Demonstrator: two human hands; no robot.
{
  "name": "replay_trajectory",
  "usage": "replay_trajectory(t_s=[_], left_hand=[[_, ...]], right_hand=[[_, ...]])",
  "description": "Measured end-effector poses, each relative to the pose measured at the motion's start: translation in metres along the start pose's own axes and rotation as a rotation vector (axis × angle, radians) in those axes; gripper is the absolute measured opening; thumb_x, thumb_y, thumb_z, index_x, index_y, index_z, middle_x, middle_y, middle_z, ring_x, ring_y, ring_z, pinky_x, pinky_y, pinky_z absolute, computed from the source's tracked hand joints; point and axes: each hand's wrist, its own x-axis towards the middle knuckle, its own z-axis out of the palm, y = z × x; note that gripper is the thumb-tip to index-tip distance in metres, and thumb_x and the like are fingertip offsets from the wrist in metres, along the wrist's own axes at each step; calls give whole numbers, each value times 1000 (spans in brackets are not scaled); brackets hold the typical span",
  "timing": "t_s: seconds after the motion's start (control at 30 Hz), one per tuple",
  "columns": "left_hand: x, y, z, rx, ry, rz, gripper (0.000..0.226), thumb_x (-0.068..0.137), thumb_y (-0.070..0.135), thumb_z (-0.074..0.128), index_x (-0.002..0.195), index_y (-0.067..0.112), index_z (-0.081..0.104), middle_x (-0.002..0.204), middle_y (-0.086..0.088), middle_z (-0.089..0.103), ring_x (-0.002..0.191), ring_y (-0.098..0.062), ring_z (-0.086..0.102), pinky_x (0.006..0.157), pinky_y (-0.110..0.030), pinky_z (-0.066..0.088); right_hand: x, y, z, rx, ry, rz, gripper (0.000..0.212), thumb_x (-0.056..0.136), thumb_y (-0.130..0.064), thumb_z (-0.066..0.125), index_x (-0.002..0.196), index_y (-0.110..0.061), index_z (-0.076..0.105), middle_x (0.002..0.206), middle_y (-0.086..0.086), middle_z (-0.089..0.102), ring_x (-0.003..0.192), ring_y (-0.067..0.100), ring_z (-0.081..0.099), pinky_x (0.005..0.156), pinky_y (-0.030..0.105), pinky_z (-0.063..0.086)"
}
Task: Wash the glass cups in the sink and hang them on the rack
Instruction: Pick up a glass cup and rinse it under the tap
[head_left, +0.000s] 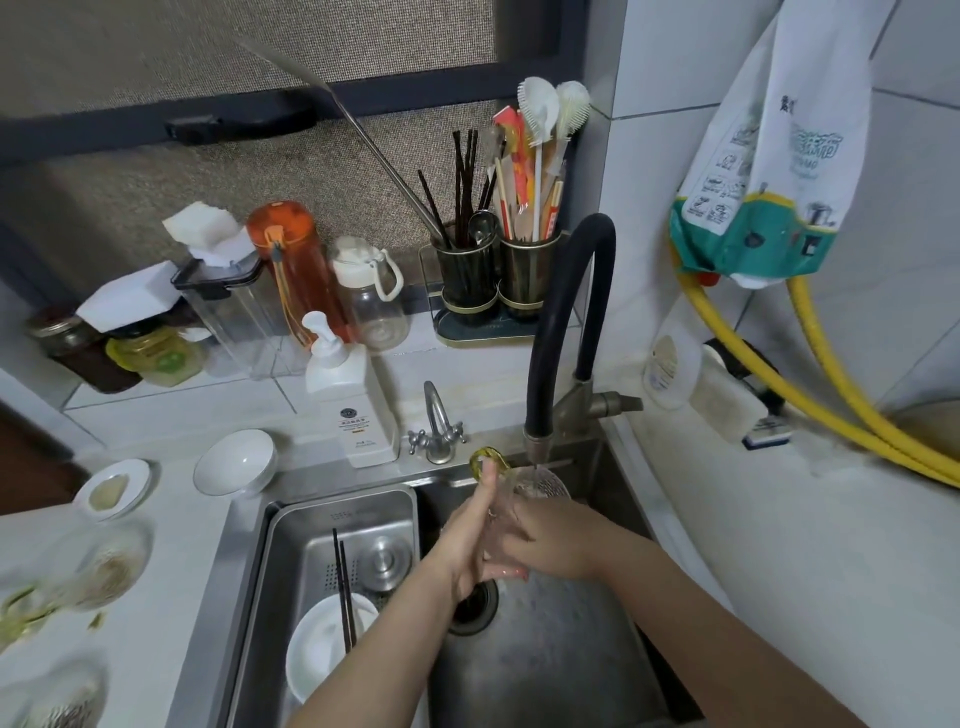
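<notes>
Cup: clear glass cup with a yellow-green loop handle (511, 491), held over the steel sink basin (561, 644), tilted, mouth toward the tap; handle up at the far end.
Tap: black flexible hose faucet with a metal nozzle (537, 439), directly above the cup's mouth; thin stream of water falling into it.
Left hand: (470, 535) flat against the left side of the cup, fingers straight and pressed together, thumb reaching up to the handle.
Right hand: (550, 540) curled round the cup's body from the right, fingers wrapped beneath; grips the glass.
Drain: round dark drain opening (475, 605), just below the hands.
Left compartment: stainless steel drain tray (291, 551) beside the basin, holding a white ceramic bowl (322, 644) with dark chopsticks (344, 592) laid across it and a round steel lid (384, 564).
Counter, left: two more clear glass cups with greenish handles, one near (98, 569) and one at the lower edge (57, 696), both blurred; small white dish with beige residue (111, 491); stacked white bowls (236, 462).
Sink edge: white square pump bottle of soap (358, 400); small two-handled chrome tap (436, 431).
Sill: orange translucent bottle (291, 270), clear bottle with white lid (371, 296), dark twin utensil holder with chopsticks and brushes (498, 270).
Right wall: yellow hoses (831, 410), hanging printed plastic bag (769, 171).
Rack: cannot tell which item serves.
</notes>
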Motion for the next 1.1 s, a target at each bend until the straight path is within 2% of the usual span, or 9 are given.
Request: replay_trajectory(t_s=[0.2, 0.3, 0.4, 0.5, 0.57, 0.73, 0.9, 1.0, 1.1], left_hand=[[-2, 5, -5, -55, -47, -38, 100, 53, 94, 48, 127, 28, 60, 126, -3, 66, 102, -28, 70, 74, -42, 58], [-5, 7, -12, -121, -55, -80, 94, 64, 92, 42, 126, 23, 62, 123, -3, 67, 92, -26, 72, 64, -35, 57], [-5, 5, -18, -129, -77, -108, 89, 68, 90, 40, 112, 18, 69, 104, -9, 74, 79, -23, 73, 58, -30, 58], [-7, 3, -19, -152, -104, -116, 78, 75, 84, 42, 104, 17, 68, 101, -12, 74, 71, -24, 71, 56, -30, 58], [-8, 2, -18, -155, -116, -105, 69, 77, 79, 47, 97, 17, 70, 100, -12, 73, 68, -24, 70, 55, -30, 59], [-13, 5, -14, -41, -53, -47, 63, 88, 70, 40, 100, 14, 64, 83, -7, 75, 66, -24, 72, 52, -32, 57], [-26, 3, -2, 71, 94, 253, 54, 99, 54, 31, 129, 18, 58, 126, -9, 65, 118, -27, 61, 106, -51, 43], [-39, -4, -4, 193, 55, 423, 56, 90, 58, 41, 141, 36, 41, 143, 13, 45, 133, -7, 44, 110, -37, 38], [-41, -11, -11, 235, -81, 436, 56, 86, 45, 54, 140, 41, 39, 137, 24, 44, 110, 23, 49, 83, -8, 47]], right_hand=[[-6, -2, 7, -100, 94, -137, 24, 88, -31, 52, 101, -10, 53, 94, 9, 64, 81, 21, 58, 69, 30, 41], [-10, 7, 12, -281, 389, -269, 20, 87, -32, 55, 100, -18, 62, 106, -1, 66, 104, 17, 54, 94, 37, 46], [-14, 17, 21, -232, 699, -316, 49, 75, -44, 70, 120, -27, 59, 124, -11, 60, 125, 7, 39, 110, 34, 32], [-17, 14, 28, 281, 609, -217, 83, 72, -50, 72, 143, -31, 33, 146, -20, 31, 140, 0, 23, 116, 29, 30], [-15, 12, 30, 555, 563, -236, 94, 67, -41, 81, 144, -34, 27, 142, -21, 36, 135, 5, 38, 108, 24, 40], [-17, 10, 30, 743, 430, -236, 76, 67, -23, 85, 127, -46, 45, 123, -23, 56, 117, -1, 56, 88, 11, 49], [-21, 14, 39, 807, 456, -153, 71, 68, -27, 84, 124, -52, 47, 127, -26, 52, 122, -1, 51, 91, 12, 48], [-22, 15, 39, 832, 483, -23, 79, 62, -43, 82, 131, -43, 45, 135, -16, 51, 126, 5, 50, 106, 38, 44], [-26, 17, 35, 856, 490, 14, 74, 65, -48, 81, 130, -47, 44, 131, -22, 55, 121, -3, 52, 106, 39, 43]])
